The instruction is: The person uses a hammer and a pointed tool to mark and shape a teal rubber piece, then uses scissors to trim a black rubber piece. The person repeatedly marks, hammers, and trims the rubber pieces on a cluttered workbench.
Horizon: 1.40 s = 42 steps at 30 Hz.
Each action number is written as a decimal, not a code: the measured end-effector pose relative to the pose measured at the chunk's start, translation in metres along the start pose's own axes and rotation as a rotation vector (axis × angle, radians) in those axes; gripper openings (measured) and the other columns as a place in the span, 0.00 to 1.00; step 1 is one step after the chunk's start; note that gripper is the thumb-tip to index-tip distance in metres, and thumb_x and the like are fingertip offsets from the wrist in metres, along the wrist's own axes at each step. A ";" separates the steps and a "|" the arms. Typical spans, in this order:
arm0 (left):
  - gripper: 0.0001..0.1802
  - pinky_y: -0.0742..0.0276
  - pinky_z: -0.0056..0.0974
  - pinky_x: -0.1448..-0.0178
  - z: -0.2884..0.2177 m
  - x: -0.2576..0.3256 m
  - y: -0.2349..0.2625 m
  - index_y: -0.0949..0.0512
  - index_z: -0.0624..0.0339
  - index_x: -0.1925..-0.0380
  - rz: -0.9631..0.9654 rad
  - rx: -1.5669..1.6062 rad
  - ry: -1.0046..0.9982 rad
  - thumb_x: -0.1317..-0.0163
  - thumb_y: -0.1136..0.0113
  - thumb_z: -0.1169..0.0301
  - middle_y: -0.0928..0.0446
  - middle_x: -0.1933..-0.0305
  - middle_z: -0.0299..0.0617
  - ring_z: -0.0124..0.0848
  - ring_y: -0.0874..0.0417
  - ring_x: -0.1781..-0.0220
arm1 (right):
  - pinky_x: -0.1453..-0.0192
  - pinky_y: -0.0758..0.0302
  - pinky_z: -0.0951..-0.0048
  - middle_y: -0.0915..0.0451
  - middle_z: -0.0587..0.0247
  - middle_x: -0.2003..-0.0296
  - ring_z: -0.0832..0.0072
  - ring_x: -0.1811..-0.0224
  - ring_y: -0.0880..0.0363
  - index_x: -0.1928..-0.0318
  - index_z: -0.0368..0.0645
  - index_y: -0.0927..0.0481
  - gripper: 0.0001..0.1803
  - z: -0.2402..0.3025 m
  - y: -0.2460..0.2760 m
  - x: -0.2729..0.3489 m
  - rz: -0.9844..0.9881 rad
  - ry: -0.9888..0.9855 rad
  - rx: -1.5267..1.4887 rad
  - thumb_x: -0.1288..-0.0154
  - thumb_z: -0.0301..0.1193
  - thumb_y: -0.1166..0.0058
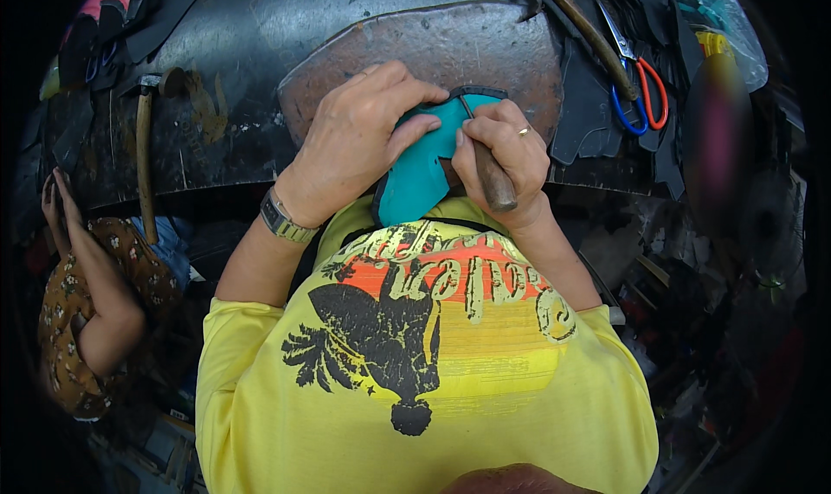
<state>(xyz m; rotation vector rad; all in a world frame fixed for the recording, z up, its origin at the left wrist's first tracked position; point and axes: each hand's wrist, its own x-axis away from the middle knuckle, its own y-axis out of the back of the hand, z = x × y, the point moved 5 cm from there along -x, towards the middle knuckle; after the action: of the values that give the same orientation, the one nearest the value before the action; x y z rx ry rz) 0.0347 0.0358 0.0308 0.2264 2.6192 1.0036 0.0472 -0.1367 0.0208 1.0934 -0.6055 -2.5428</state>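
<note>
A teal piece with a black edge (414, 187), shaped like a shoe upper, lies between my hands at the front of the bench. My left hand (359, 126) is closed on its far left edge, with thumb on the teal face and fingers by the black rim. In my right hand (506, 152) is an awl with a wooden handle (495, 182). Its thin metal shaft points away from me, toward the black rim. Whether the tip goes through the material I cannot tell. My right fingers cover part of the teal piece.
Under the work lies a worn brown board (415, 44) on the dark bench. At left lies a hammer (144, 139); at right, another wooden handle (589, 35), red-and-blue scissors (636, 87) and black cut sheets (580, 104). A co-worker's arm (112, 303) shows at lower left.
</note>
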 end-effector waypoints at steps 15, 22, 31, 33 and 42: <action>0.12 0.21 0.45 0.54 0.003 -0.006 -0.003 0.19 0.58 0.59 0.010 -0.014 0.130 0.41 0.29 0.69 0.20 0.62 0.43 0.46 0.16 0.56 | 0.64 0.20 0.68 0.18 0.52 0.66 0.60 0.69 0.17 0.58 0.37 0.20 0.16 -0.004 0.006 0.006 -0.160 -0.072 -0.144 0.45 0.19 0.28; 0.18 0.20 0.39 0.49 -0.001 -0.018 0.001 0.15 0.59 0.49 0.095 -0.058 0.088 0.41 0.30 0.73 0.16 0.57 0.46 0.44 0.14 0.54 | 0.60 0.19 0.75 0.15 0.57 0.67 0.73 0.67 0.14 0.56 0.35 0.19 0.12 -0.015 0.012 0.013 -0.212 -0.381 -0.370 0.38 0.24 0.31; 0.11 0.19 0.41 0.55 -0.007 -0.036 -0.004 0.13 0.60 0.57 0.110 -0.211 -0.060 0.39 0.30 0.70 0.16 0.62 0.45 0.44 0.13 0.60 | 0.62 0.20 0.78 0.16 0.63 0.68 0.80 0.67 0.15 0.59 0.36 0.19 0.10 -0.019 0.011 0.010 -0.278 -0.493 -0.448 0.35 0.28 0.32; 0.10 0.20 0.44 0.55 -0.006 -0.038 -0.003 0.13 0.60 0.58 0.136 -0.236 -0.076 0.39 0.31 0.69 0.16 0.63 0.46 0.46 0.14 0.60 | 0.61 0.20 0.77 0.16 0.64 0.67 0.80 0.66 0.16 0.60 0.36 0.19 0.10 -0.019 0.011 0.009 -0.287 -0.452 -0.409 0.35 0.28 0.31; 0.07 0.22 0.45 0.56 -0.010 -0.043 -0.008 0.16 0.57 0.64 0.113 -0.322 -0.128 0.37 0.34 0.67 0.19 0.64 0.44 0.47 0.16 0.59 | 0.62 0.20 0.69 0.18 0.55 0.69 0.66 0.69 0.15 0.61 0.38 0.20 0.12 -0.015 0.013 0.009 -0.344 -0.238 -0.267 0.37 0.31 0.31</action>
<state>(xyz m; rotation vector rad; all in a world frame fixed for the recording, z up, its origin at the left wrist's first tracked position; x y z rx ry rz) 0.0714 0.0124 0.0432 0.3499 2.3106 1.3808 0.0540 -0.1554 0.0127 0.8700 -0.1265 -2.9677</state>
